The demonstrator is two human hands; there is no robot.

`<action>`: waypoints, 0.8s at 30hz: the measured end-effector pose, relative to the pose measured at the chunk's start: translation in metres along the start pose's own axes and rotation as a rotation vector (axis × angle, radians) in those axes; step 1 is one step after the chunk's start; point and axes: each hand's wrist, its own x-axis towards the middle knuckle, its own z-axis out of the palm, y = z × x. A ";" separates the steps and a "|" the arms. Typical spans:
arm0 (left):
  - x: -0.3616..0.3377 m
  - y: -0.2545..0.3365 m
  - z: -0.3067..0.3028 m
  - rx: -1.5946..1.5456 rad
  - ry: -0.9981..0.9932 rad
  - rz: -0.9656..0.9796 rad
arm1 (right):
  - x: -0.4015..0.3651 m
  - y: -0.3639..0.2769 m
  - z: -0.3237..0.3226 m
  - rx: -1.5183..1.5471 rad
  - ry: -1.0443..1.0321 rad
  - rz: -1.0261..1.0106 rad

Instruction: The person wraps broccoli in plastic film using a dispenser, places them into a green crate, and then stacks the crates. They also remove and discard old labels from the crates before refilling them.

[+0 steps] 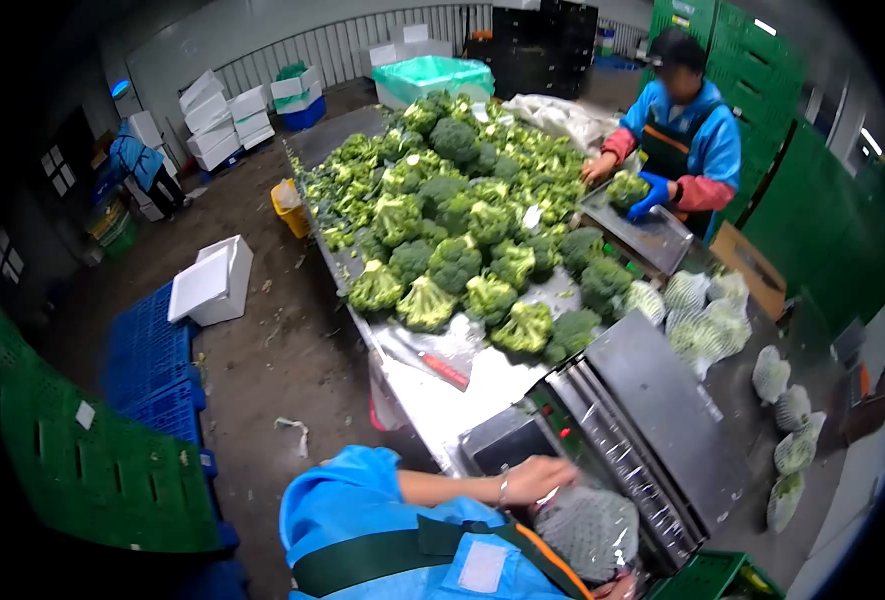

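Observation:
My left hand (pixel 540 480) has its fingers closed at the upper edge of a clear plastic bag (pixel 602 520), beside the metal machine. Inside the bag is a rounded item in a pale foam net (pixel 574 528); its kind is hard to make out through the film. My right hand (pixel 619 587), mostly cut off by the bottom edge of the view, grips the bag's lower end. The machine (pixel 612 455) has a row of metal fittings along its near side and a flat steel plate (pixel 652 400) on top. A dark panel (pixel 514 447) lies left of my left hand.
Broccoli heads (pixel 454 262) are heaped across the metal table (pixel 417 395), with a red-handled knife (pixel 444 370) near its edge. Net-wrapped heads (pixel 707 325) lie at right. Across the table a co-worker (pixel 687 130) holds broccoli over a tray (pixel 652 235). Green crates (pixel 102 460) stand left.

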 end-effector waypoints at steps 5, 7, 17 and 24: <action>-0.026 -0.026 -0.020 -0.871 0.244 -0.569 | -0.008 0.014 0.003 0.032 0.034 0.066; -0.063 -0.096 -0.016 -0.891 0.423 -0.761 | -0.004 0.018 0.013 0.035 0.028 0.106; -0.062 -0.136 0.080 0.192 -0.531 -0.344 | 0.001 0.040 0.031 0.079 0.017 0.172; -0.004 -0.019 0.141 -0.669 -0.354 -0.144 | -0.036 0.039 -0.025 0.246 0.128 0.013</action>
